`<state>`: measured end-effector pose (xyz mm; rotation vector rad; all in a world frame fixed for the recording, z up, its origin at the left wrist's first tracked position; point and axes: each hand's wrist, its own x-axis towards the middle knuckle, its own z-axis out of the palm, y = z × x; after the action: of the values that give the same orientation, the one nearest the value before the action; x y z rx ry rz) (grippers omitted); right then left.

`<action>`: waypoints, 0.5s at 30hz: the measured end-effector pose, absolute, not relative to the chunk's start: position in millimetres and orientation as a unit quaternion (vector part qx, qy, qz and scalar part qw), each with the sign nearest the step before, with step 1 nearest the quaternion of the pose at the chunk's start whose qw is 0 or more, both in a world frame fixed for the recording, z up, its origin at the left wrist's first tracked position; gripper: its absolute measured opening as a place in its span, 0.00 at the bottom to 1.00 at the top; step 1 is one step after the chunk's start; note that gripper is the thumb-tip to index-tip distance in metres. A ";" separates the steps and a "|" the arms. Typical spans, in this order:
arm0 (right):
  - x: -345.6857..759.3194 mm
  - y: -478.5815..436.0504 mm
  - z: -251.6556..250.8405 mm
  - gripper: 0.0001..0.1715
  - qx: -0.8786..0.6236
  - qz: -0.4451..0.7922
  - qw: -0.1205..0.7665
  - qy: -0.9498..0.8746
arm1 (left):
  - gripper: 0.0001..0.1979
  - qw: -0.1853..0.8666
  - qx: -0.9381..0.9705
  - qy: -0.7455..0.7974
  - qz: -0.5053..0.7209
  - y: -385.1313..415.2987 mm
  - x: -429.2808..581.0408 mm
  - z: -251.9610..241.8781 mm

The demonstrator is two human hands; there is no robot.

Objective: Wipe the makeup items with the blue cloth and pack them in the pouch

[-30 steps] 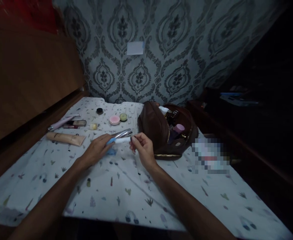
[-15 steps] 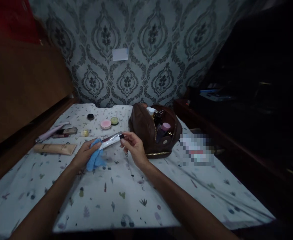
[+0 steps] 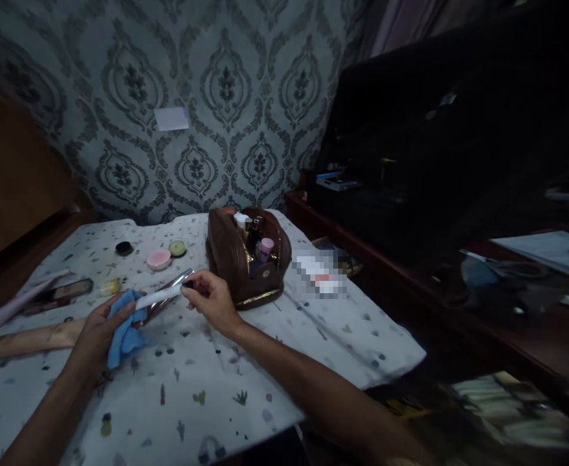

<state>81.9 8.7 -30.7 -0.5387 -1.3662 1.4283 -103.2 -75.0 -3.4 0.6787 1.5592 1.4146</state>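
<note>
My right hand (image 3: pixel 211 301) pinches the dark cap end of a slim white cosmetic tube (image 3: pixel 160 297). My left hand (image 3: pixel 97 327) is wrapped round a blue cloth (image 3: pixel 123 330), pressing it against the tube's other end. Both hands hover just above a white patterned cloth (image 3: pixel 265 362) that covers the table. A brown cosmetic bag (image 3: pixel 230 259) stands open just beyond my right hand, with several bottles poking out of it.
On the cloth to the left lie a beige tube (image 3: pixel 17 341), a pink pen-like stick (image 3: pixel 12 307), a dark compact (image 3: pixel 68 289), a pink jar (image 3: pixel 158 259), a green jar (image 3: pixel 177 248) and a black jar (image 3: pixel 123 248). Dark furniture stands to the right. Patterned wallpaper is behind.
The view has swung to the right, so everything shifted left in frame. The blue cloth has come up off the table in my left hand against the tube.
</note>
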 end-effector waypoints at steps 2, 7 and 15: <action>83.0 5.9 -26.4 0.16 -0.220 0.594 0.519 -0.574 | 0.25 0.444 0.288 0.641 0.556 -76.1 -105.0 -5.7; 91.7 0.4 -14.8 0.17 -0.206 0.581 0.515 -0.596 | 0.24 0.461 0.332 0.656 0.496 -78.2 -101.7 -4.5; 146.4 -0.9 20.4 0.09 -0.217 0.439 0.545 -0.681 | 0.33 0.467 0.355 0.640 0.497 -76.9 -56.0 26.8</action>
<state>146.4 -0.9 20.4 -0.5140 -1.6147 1.0404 -56.0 -76.9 26.8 0.8713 1.5693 1.2193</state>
